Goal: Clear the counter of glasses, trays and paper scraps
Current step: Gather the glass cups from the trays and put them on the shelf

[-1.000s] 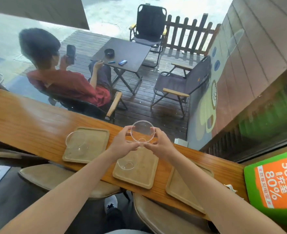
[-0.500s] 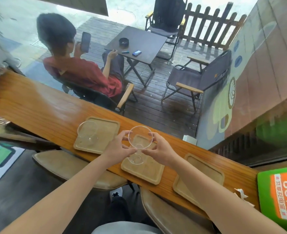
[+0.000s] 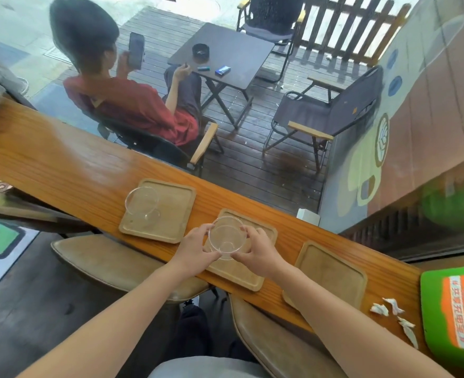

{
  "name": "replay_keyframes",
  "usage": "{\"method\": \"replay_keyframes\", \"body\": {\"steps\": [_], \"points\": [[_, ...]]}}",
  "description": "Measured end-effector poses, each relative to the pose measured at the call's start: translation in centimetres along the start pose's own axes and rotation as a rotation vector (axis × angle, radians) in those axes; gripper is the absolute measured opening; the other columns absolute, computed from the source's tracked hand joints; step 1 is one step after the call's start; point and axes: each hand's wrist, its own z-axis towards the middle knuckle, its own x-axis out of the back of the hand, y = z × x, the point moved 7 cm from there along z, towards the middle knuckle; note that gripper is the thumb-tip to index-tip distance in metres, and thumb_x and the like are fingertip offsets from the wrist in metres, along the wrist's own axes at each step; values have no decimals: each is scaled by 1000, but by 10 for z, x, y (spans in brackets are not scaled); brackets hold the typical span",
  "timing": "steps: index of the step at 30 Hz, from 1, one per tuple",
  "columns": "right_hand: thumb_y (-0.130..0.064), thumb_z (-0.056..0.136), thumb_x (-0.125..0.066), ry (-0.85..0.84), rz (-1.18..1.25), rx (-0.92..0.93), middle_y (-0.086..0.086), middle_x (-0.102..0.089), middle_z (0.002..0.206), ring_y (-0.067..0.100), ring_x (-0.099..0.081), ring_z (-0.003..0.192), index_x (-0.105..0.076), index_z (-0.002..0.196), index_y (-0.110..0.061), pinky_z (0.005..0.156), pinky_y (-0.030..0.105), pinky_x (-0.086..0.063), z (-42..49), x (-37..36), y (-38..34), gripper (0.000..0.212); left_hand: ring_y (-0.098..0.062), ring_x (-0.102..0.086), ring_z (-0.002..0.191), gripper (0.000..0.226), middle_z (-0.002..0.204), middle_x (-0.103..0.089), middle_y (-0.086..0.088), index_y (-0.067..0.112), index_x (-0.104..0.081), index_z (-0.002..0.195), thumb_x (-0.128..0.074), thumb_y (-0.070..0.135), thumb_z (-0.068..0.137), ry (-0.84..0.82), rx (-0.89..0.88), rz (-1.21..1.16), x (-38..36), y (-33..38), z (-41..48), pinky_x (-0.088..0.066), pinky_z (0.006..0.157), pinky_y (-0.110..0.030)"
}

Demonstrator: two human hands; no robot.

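Note:
A clear glass sits between my two hands over the middle wooden tray. My left hand grips its left side and my right hand grips its right side. Whether a second glass is nested under it I cannot tell. Another clear glass stands on the left wooden tray. An empty third tray lies to the right, partly under my right forearm. Torn white paper scraps lie on the counter right of it.
The long wooden counter runs along a window. A green and orange sign stands at its right end. Padded stools sit below the counter. Outside, a person in a red shirt sits by a dark table and folding chairs.
Both hands have lowered the held glass down toward the middle tray, over the spot where a second glass stood. The view has tilted downward, bringing the paper scraps into sight.

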Motion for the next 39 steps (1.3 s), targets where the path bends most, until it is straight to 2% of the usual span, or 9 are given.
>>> {"method": "replay_keyframes", "body": {"steps": [12, 23, 26, 28, 29, 31, 35, 37, 39], "points": [[-32, 91, -70, -50, 1, -67, 0, -41, 131, 20, -57, 109, -35, 151, -27, 102, 37, -49, 5, -22, 18, 69, -24, -58, 105, 72, 130, -52, 2, 26, -40, 144, -76, 23, 82, -36, 56, -42, -22, -19, 7, -51, 95, -40], [-30, 91, -68, -56, 48, -83, 2, -45, 127, 17, -51, 112, -42, 144, -26, 95, 28, -42, 12, -35, 26, 59, -22, -56, 107, 81, 126, -41, 10, 29, -31, 148, -76, 22, 81, -118, 65, -31, -33, -28, 16, -50, 94, -35], [-36, 90, -68, -77, 65, -80, 0, -46, 125, 14, -49, 110, -44, 144, -28, 94, 27, -39, 11, -36, 27, 59, -18, -56, 108, 81, 126, -38, 12, 37, -29, 147, -73, 28, 80, -184, 94, -60, -33, -32, 16, -50, 88, -29], [-38, 95, -61, -118, 96, -93, 2, -47, 131, 16, -50, 115, -43, 146, -28, 98, 31, -42, 10, -36, 27, 54, -13, -61, 99, 71, 122, -39, 16, 49, -34, 137, -67, 39, 75, -225, 130, -158, -32, -32, 15, -52, 73, -22], [-37, 99, -54, -140, 118, -104, 4, -48, 134, 18, -51, 118, -43, 146, -26, 101, 36, -44, 9, -37, 26, 50, -13, -64, 94, 67, 124, -39, 15, 48, -34, 139, -62, 38, 79, -236, 168, -215, -32, -33, 16, -51, 65, -20], [-31, 106, -39, -164, 126, -116, 9, -48, 139, 26, -54, 122, -43, 147, -18, 105, 47, -47, 9, -37, 26, 43, -17, -68, 92, 64, 131, -39, 10, 34, -24, 153, -49, 27, 94, -230, 258, -267, -33, -41, 18, -51, 60, -24], [-24, 109, -29, -142, 112, -152, 13, -44, 149, 30, -51, 130, -36, 153, -13, 110, 49, -43, 12, -35, 29, 46, -16, -68, 86, 50, 131, -48, 9, 26, -27, 154, -34, 25, 105, -156, 282, -240, -31, -46, 23, -53, 58, -27], [-23, 109, -31, -124, 147, -161, 15, -50, 144, 33, -59, 120, -39, 152, -16, 100, 45, -52, 13, -35, 31, 44, -15, -68, 84, 48, 133, -50, 9, 26, -31, 153, -34, 24, 105, -137, 277, -239, -30, -46, 23, -52, 56, -25], [-23, 109, -32, -114, 205, -183, 21, -55, 138, 38, -64, 111, -40, 151, -18, 79, 38, -56, 12, -36, 33, 43, -15, -68, 84, 47, 138, -50, 7, 27, -33, 152, -35, 24, 105, -128, 272, -240, -30, -47, 24, -51, 56, -24]]}}
